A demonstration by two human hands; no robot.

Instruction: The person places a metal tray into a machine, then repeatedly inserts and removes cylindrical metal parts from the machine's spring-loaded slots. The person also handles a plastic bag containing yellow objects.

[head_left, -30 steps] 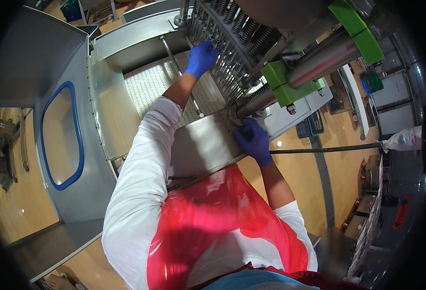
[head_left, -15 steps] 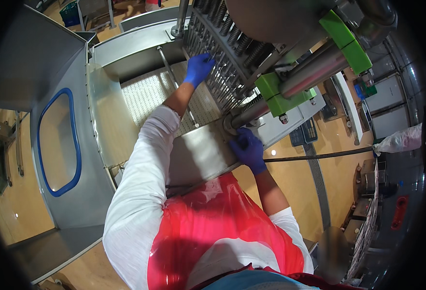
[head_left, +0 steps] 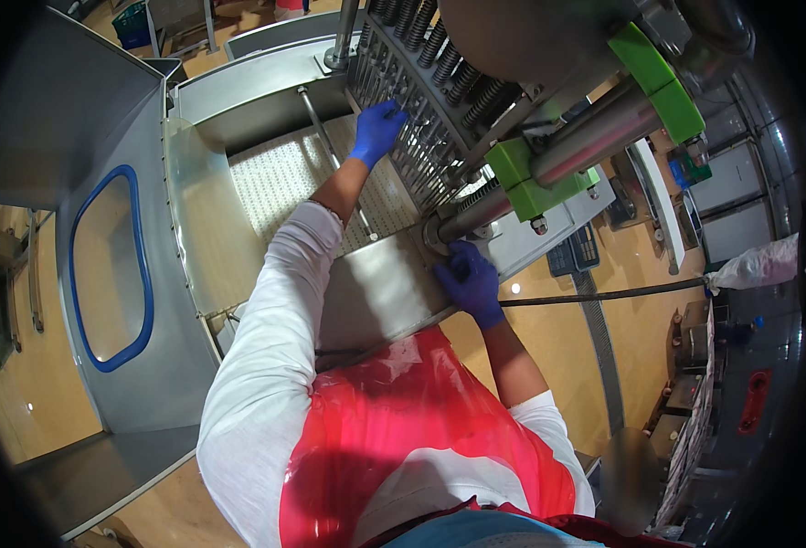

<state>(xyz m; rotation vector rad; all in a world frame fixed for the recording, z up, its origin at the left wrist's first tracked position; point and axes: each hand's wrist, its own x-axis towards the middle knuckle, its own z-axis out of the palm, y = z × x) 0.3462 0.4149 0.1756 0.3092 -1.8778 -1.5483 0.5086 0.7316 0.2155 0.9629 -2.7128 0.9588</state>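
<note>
My left hand (head_left: 379,131), in a blue glove, reaches over a steel machine to its rows of thin metal needles (head_left: 424,137). Its fingers are bent closed against the near-left needles; whatever they pinch is too small to make out. Coil springs (head_left: 449,68) line the block above them. Beneath my left forearm lie a white perforated conveyor bed (head_left: 280,187) and a thin steel rod (head_left: 321,132). My right hand (head_left: 472,283), gloved too, is at the machine's near right edge, beside the foot of a thick steel post (head_left: 595,137). Its fingers curl inward, hiding anything in them.
Green clamp blocks (head_left: 535,178) with protruding bolts surround the post. On the left stands an open steel cover with a blue-rimmed window (head_left: 111,269). A black hose (head_left: 604,295) runs off to the right above the floor, over a drain grate (head_left: 602,365).
My left hand shifts very slightly at the needles. My right hand stays in place.
</note>
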